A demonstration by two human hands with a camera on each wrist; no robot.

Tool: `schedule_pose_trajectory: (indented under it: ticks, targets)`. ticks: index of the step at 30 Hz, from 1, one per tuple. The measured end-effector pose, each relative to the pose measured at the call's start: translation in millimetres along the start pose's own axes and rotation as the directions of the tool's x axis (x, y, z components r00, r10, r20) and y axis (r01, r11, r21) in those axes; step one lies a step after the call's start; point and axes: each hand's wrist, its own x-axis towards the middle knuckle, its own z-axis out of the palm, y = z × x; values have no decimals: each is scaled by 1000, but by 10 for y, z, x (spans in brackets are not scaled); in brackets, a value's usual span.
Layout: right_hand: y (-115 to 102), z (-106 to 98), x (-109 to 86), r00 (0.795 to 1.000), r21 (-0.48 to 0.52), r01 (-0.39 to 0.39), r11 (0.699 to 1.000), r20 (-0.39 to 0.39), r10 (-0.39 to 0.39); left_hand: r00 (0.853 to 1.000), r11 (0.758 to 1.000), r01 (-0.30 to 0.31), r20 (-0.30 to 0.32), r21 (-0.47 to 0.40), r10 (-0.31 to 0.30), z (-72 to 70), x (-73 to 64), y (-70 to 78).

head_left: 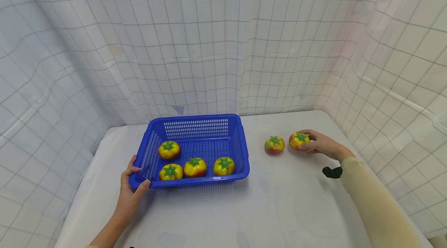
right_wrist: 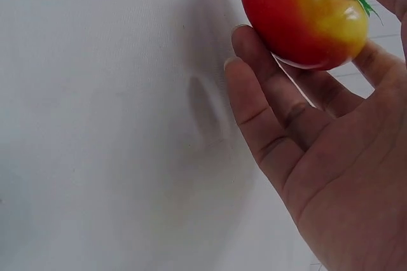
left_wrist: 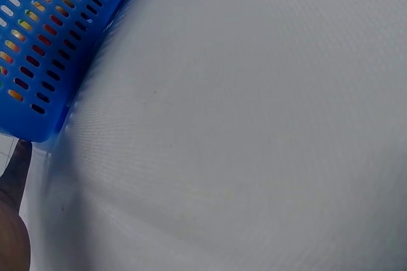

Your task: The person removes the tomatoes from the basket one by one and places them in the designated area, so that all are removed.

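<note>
My left hand (head_left: 130, 195) grips the near left corner of a blue plastic basket (head_left: 195, 117), thumb over the rim and fingers along the left side. Inside the basket sit several yellow-and-red, tomato-like fruits (head_left: 194, 167) with green leafy tops. At the right, my right hand (head_left: 323, 146) holds another such fruit (head_left: 295, 139) between thumb and fingers. The right wrist view shows that fruit (right_wrist: 299, 16) with its red side to the camera and a shadow on the cloth beside it. Just left of it, one more fruit (head_left: 274, 145) lies on the table.
The table (head_left: 223, 217) has a white covering. White sheets with a grid pattern (head_left: 195, 46) hang behind it and on both sides. A dark object (head_left: 332, 172) shows at the right wrist.
</note>
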Motion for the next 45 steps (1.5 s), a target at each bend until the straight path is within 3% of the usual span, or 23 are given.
schedule_pose_trajectory:
  ticks: [32, 45]
  targets:
    - [149, 18, 11, 1000, -4, -26, 1000, -15, 26, 1000, 1000, -25, 0, 14, 25, -1, 1, -18]
    - [184, 6, 22, 999, -57, -22, 998, -32, 20, 1000, 1000, 8, -3, 27, -8, 6, -8, -7]
